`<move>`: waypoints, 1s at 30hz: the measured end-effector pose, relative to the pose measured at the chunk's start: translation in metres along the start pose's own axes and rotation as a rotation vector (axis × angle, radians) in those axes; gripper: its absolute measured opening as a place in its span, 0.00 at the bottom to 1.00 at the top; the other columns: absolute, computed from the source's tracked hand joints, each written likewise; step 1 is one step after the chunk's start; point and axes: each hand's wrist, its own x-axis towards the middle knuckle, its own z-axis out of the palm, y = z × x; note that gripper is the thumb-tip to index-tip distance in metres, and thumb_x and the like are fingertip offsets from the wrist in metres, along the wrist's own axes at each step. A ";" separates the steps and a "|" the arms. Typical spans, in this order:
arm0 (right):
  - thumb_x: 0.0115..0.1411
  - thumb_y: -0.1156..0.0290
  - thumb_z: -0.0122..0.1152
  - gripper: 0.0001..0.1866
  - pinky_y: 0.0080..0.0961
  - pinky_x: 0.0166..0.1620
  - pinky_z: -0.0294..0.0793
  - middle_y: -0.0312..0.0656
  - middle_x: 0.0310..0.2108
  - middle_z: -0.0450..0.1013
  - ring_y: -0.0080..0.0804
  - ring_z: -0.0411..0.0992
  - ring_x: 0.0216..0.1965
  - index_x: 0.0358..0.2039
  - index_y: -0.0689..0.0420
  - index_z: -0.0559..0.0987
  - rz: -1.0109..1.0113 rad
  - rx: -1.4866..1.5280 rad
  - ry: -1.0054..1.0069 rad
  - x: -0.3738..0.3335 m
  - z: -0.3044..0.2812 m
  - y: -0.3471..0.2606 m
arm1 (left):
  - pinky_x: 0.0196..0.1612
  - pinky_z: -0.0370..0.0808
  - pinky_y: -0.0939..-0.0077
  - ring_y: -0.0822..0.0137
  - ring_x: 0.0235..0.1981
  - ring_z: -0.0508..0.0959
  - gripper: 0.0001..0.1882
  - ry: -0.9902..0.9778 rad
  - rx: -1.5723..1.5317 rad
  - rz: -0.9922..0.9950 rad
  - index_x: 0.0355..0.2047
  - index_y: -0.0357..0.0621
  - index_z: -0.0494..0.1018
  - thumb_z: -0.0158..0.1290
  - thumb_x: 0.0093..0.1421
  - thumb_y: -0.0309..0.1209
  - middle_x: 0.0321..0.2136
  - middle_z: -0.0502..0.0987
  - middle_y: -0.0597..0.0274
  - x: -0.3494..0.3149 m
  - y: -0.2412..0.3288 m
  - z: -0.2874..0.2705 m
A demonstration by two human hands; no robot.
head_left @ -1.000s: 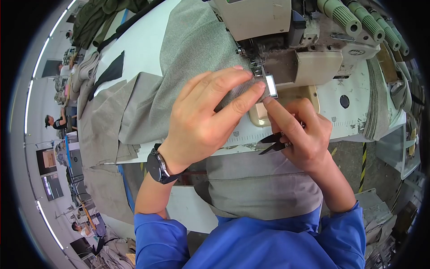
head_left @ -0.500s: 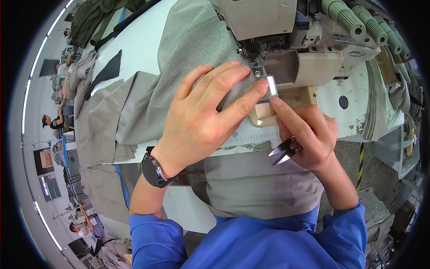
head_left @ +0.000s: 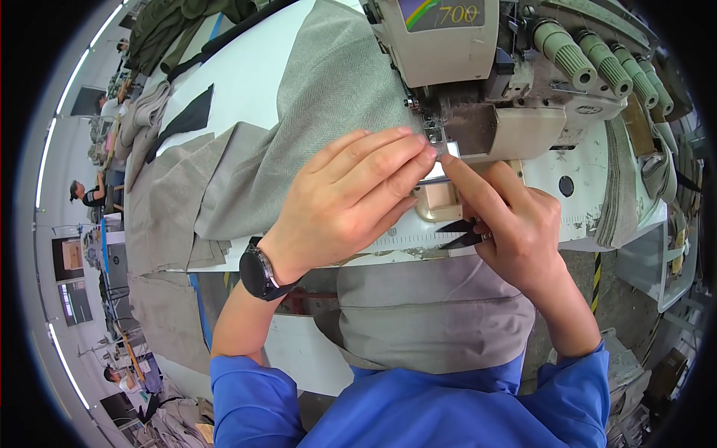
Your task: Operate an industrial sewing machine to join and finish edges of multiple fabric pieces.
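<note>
A grey woven cloth (head_left: 336,82) lies under the head of the sewing machine (head_left: 452,45). Flat on the cloth's front edge is my left hand (head_left: 347,198), its fingers stretched out close together and their tips just before the presser foot (head_left: 433,133). My right hand (head_left: 515,224) holds a pair of thread snips (head_left: 459,235) in its curled fingers, the blades apart and pointing left. The right index finger stretches to the machine's plate beside the left fingertips. Whatever lies under the left palm is hidden.
Thread-tension knobs (head_left: 564,54) line the machine's right. A folded grey strip (head_left: 617,179) hangs over the table's right edge, above a grey bin (head_left: 653,257). More grey cloth (head_left: 168,201) drapes off the left edge, near a black piece (head_left: 187,119). Grey fabric covers my lap (head_left: 433,313).
The left fingers have drawn together, and the index finger no longer points apart. My right hand has moved up slightly, its fingertip close to the left fingers. The snips have turned with it.
</note>
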 end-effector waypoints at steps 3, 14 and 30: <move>0.39 0.85 0.57 0.31 0.23 0.19 0.66 0.35 0.20 0.63 0.26 0.65 0.15 0.48 0.56 0.75 0.041 -0.020 -0.046 0.006 -0.006 -0.003 | 0.51 0.68 0.60 0.56 0.52 0.71 0.26 0.000 -0.060 -0.007 0.48 0.41 0.72 0.60 0.46 0.28 0.48 0.71 0.58 0.000 -0.007 0.000; 0.51 0.83 0.58 0.22 0.26 0.21 0.66 0.40 0.23 0.67 0.32 0.68 0.18 0.48 0.55 0.75 0.317 0.443 0.037 0.001 -0.028 -0.033 | 0.58 0.60 0.57 0.49 0.57 0.65 0.28 -0.059 -0.041 -0.157 0.52 0.34 0.66 0.54 0.56 0.40 0.56 0.65 0.48 0.007 -0.024 -0.002; 0.49 0.74 0.64 0.18 0.28 0.22 0.67 0.38 0.24 0.64 0.34 0.66 0.18 0.43 0.57 0.77 -0.014 -0.424 -0.172 0.070 0.006 -0.040 | 0.59 0.57 0.51 0.42 0.60 0.59 0.36 0.108 0.203 -0.518 0.53 0.27 0.59 0.55 0.56 0.44 0.59 0.57 0.36 -0.030 0.030 0.011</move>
